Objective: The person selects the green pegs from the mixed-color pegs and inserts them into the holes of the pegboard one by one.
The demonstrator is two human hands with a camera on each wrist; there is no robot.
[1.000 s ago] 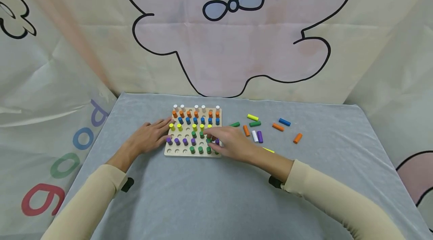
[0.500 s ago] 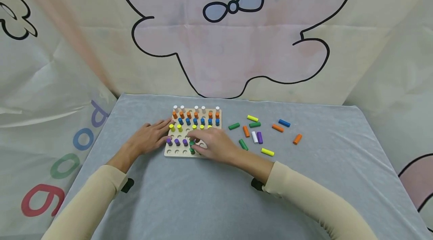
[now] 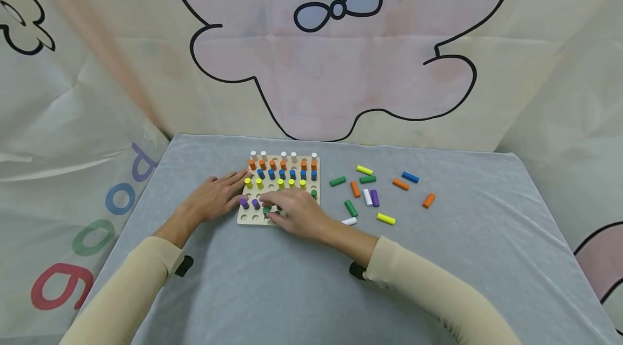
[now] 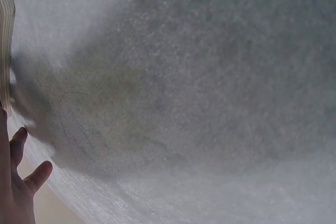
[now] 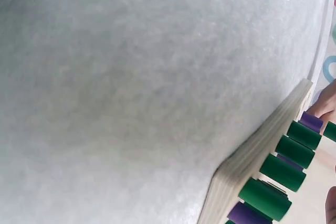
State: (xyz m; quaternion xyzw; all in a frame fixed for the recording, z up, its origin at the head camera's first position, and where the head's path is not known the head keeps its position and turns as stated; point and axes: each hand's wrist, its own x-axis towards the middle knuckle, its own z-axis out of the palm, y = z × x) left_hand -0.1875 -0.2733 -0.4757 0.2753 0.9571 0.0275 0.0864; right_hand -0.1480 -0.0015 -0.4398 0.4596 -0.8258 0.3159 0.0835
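A pale wooden pegboard (image 3: 250,219) stands on the cloth, with rows of white, orange, blue, yellow, green and purple pegs upright in its holes. My left hand (image 3: 214,197) lies with fingers stretched along the board's left edge. Over the front rows, my right hand (image 3: 298,212) pinches a green peg (image 3: 266,211) between thumb and fingers, just above the front row. It hides part of the green and purple rows. Green pegs (image 5: 282,171) along the front edge show in the right wrist view. The left wrist view catches part of the left hand (image 4: 21,192) beside the board's edge.
Right of the board, loose pegs lie scattered, among them a green peg (image 3: 351,207), a yellow peg (image 3: 386,218), a purple peg (image 3: 374,198) and a blue peg (image 3: 410,177). Grey cloth (image 3: 272,285) covers the table. A printed curtain (image 3: 331,64) hangs behind.
My right hand has moved left across the front of the board with a green peg in its fingers. A white loose peg now shows beside its wrist. The left hand has stayed put.
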